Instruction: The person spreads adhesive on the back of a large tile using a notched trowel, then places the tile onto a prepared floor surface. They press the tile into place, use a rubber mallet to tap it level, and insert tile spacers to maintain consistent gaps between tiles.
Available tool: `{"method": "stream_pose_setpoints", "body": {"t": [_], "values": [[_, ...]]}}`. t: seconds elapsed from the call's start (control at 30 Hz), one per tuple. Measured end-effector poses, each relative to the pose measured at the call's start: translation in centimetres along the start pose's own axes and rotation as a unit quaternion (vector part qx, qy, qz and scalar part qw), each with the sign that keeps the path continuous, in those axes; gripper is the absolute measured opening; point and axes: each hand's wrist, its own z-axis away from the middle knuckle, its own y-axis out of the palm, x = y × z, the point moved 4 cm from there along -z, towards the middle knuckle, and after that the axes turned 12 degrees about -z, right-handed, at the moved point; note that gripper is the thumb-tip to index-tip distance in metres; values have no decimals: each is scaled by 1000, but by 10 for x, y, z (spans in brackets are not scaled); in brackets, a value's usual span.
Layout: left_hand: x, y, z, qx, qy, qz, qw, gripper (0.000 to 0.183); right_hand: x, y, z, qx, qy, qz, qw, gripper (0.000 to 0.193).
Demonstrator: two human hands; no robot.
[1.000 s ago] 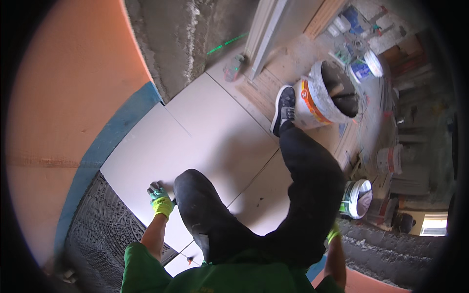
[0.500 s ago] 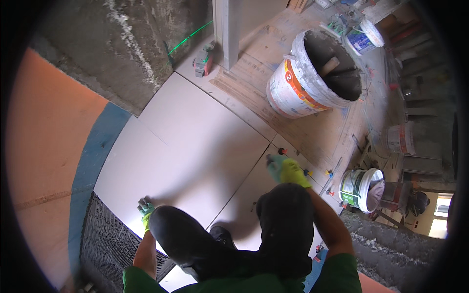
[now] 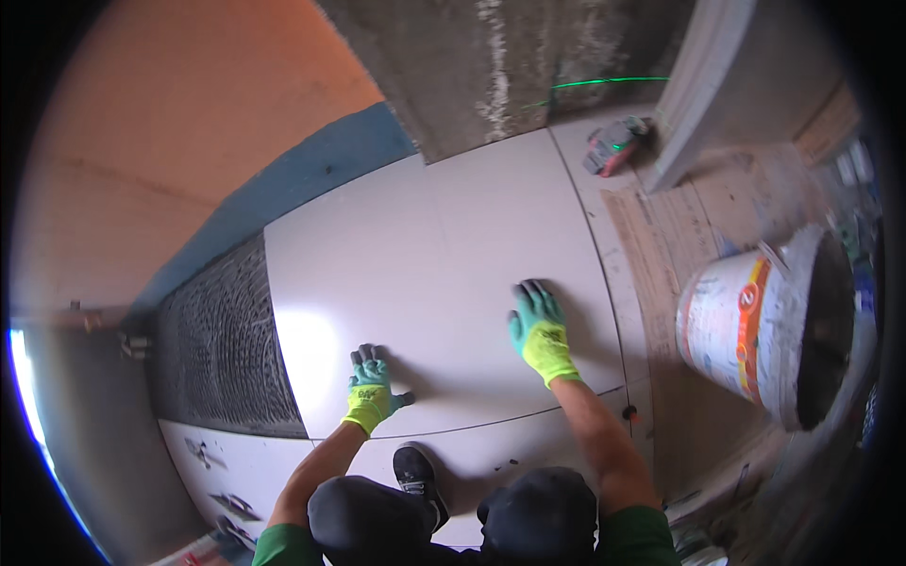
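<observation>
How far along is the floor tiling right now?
Done: tiles lie near the knees and along the right side. In hand: left hand and right hand press flat on the large pale tile. Left: the combed adhesive patch beside it is uncovered.

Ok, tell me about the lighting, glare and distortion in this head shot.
Head view: a bright glare patch washes out the large pale tile just left of the left hand; the right hand casts a soft shadow on the tile; a thin green laser line crosses the grey wall; tile edges bow from the fisheye lens, and a black rim rings the picture; the white bucket looks stretched.
</observation>
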Motion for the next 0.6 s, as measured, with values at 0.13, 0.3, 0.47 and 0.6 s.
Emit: {"method": "stream_pose_setpoints", "body": {"t": [0.13, 0.3, 0.47, 0.6], "values": [[-21, 17, 20, -46, -2, -2, 999, 125, -32, -22, 33, 21, -89, 15, 996, 43], [-21, 35, 24, -82, 17, 14, 996, 120, -46, -29, 44, 38, -81, 30, 996, 45], [-12, 44, 24, -124, 52, 6, 991, 116, -37, -29, 40, 26, -94, 58, 994, 44], [-10, 51, 21, -179, 86, -14, 980, 110, -34, -30, 40, 14, -94, 77, 993, 42]]}}
